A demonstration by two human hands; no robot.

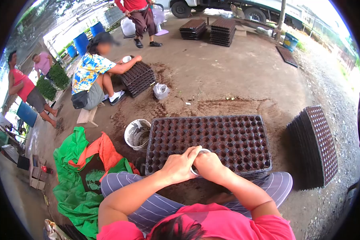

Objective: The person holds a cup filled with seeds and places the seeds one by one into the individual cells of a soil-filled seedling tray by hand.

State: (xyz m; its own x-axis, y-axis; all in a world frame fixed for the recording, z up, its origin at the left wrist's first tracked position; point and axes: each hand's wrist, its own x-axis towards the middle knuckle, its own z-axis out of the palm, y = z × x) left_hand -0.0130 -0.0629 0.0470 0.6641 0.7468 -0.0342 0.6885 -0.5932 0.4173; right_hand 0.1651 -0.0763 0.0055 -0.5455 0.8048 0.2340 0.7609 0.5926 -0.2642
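Both my hands meet above the near edge of a black seedling tray (218, 132) filled with dark soil, its cells each pressed with a hollow. Between them is a small white cup (194, 170), of which only parts of the rim show. My left hand (178, 166) is closed around the cup's left side. Over the cup's mouth, my right hand (209, 166) is closed with its fingers curled down; whatever they pinch is hidden. The tray lies in front of my crossed legs, atop at least one more tray.
A white bucket (137, 135) stands left of the tray, near green cloth (73, 180) and orange cloth (102, 150). Stacked trays (314, 146) rise at right. Ahead, a co-worker (94, 72) squats by another tray stack (138, 78) and a plastic bag (161, 91). Other people stand farther back.
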